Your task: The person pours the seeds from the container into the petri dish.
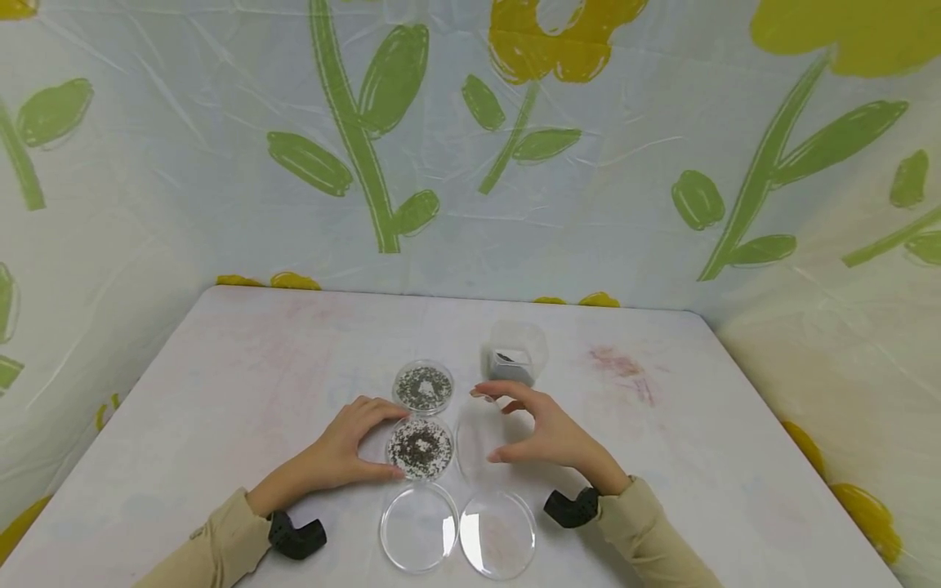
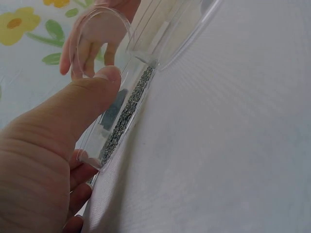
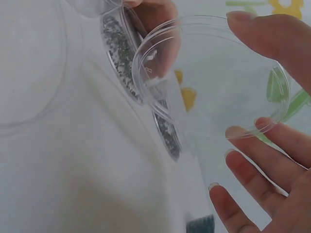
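My left hand (image 1: 353,449) holds a round clear petri dish (image 1: 421,448) by its left side, thumb at the near edge and fingers at the far edge. Dark granules cover much of its bottom, showing as a grey-black layer (image 2: 127,111) in the left wrist view. To the right, my right hand (image 1: 547,429) pinches a clear round lid (image 3: 214,77) by its rim between thumb and fingertips. The lid is tilted up on edge beside the dish. A second petri dish (image 1: 423,386) with similar dark granules sits just beyond the held one.
Two clear round dish pieces (image 1: 419,527) (image 1: 497,535) lie side by side at the near edge of the white table (image 1: 294,351). A small clear container (image 1: 510,365) with dark material stands behind my right hand. A flower-patterned cloth (image 1: 603,204) hangs behind the table.
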The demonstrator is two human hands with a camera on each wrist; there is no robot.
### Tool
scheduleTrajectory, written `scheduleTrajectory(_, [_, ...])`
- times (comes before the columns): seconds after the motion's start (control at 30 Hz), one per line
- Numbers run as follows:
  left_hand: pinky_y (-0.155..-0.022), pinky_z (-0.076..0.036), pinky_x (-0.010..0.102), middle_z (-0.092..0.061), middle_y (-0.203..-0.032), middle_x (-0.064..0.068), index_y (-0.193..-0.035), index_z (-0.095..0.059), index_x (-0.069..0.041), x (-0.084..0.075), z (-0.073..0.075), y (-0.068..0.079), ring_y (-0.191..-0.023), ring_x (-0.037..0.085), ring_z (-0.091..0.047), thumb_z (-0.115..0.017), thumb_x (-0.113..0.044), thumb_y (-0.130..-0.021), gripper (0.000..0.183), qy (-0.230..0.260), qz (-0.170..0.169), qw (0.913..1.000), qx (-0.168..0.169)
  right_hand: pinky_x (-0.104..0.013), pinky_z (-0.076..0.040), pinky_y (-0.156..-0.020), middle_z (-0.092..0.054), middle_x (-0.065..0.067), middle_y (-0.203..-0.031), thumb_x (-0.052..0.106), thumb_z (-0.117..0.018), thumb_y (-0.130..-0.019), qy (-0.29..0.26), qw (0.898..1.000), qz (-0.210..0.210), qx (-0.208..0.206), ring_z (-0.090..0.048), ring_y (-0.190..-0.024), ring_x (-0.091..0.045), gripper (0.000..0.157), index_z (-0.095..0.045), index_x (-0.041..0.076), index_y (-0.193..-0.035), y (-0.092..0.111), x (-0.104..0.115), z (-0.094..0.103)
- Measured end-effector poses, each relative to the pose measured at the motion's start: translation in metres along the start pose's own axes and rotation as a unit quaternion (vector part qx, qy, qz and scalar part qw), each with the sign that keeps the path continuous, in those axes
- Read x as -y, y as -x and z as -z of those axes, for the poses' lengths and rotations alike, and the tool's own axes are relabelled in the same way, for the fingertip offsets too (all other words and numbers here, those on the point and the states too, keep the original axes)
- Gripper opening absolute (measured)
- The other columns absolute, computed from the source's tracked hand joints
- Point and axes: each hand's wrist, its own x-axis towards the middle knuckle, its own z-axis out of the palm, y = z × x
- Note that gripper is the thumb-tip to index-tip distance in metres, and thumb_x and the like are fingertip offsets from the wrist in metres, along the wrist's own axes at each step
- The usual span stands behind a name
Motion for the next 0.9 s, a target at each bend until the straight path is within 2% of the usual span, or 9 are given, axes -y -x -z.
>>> scheduleTrajectory(0.17, [-0.099,-0.037,0.046,-0.055,-0.134,-0.012,-0.138,-0.056,-0.022,0.000,0.000,0.000,-0.119,0.012,-0.046,-0.081,-0.059,-0.071,0.081,0.000,-0.004,1.0000,-0.002,-0.046,-0.047,-0.095,-0.057,-0.005,-0.138,0.018,-0.091,-0.071,-0.010,1.000,0.023,-0.008,-0.051,-0.124,-0.024,0.080,-0.051,0.009,-0.141,-0.007,0.003,-0.005])
scheduleTrajectory(0.3, [-0.099,-0.037,0.046,-0.056,-0.133,-0.011,-0.137,-0.056,-0.021,0.001,0.000,-0.001,-0.118,0.012,-0.046,-0.082,-0.058,-0.071,0.080,-0.001,-0.010,0.9999,-0.005,-0.050,-0.047,-0.094,-0.057,-0.010,-0.137,0.012,-0.090,-0.070,-0.018,0.999,0.037,-0.013,-0.052,-0.123,-0.028,0.078,-0.052,0.006,-0.138,-0.013,0.009,-0.010])
scheduleTrajectory(0.5, [-0.097,-0.037,0.045,-0.057,-0.131,-0.011,-0.136,-0.057,-0.020,0.001,-0.001,-0.001,-0.116,0.011,-0.047,-0.083,-0.058,-0.070,0.081,-0.001,-0.010,0.9999,-0.007,-0.058,-0.045,-0.093,-0.054,-0.021,-0.136,0.000,-0.087,-0.067,-0.035,0.999,0.033,-0.012,-0.052,-0.121,-0.037,0.078,-0.050,-0.004,-0.136,-0.023,0.018,-0.018])
scheduleTrajectory(0.8, [-0.096,-0.038,0.044,-0.058,-0.131,-0.011,-0.136,-0.057,-0.019,0.001,0.000,-0.001,-0.115,0.011,-0.047,-0.082,-0.058,-0.071,0.079,-0.002,-0.020,0.9997,-0.013,-0.054,-0.044,-0.097,-0.055,-0.009,-0.137,0.009,-0.089,-0.071,-0.054,0.998,0.035,0.003,-0.053,-0.124,-0.029,0.076,-0.052,0.006,-0.137,-0.038,0.017,-0.031])
scheduleTrajectory(0.9, [-0.096,-0.038,0.044,-0.057,-0.131,-0.011,-0.136,-0.057,-0.020,0.001,0.000,0.000,-0.115,0.011,-0.047,-0.082,-0.058,-0.071,0.079,-0.002,-0.022,0.9997,-0.013,-0.055,-0.043,-0.098,-0.055,-0.011,-0.137,0.009,-0.088,-0.072,-0.064,0.997,0.038,0.011,-0.052,-0.125,-0.031,0.076,-0.051,0.006,-0.138,-0.042,0.016,-0.036])
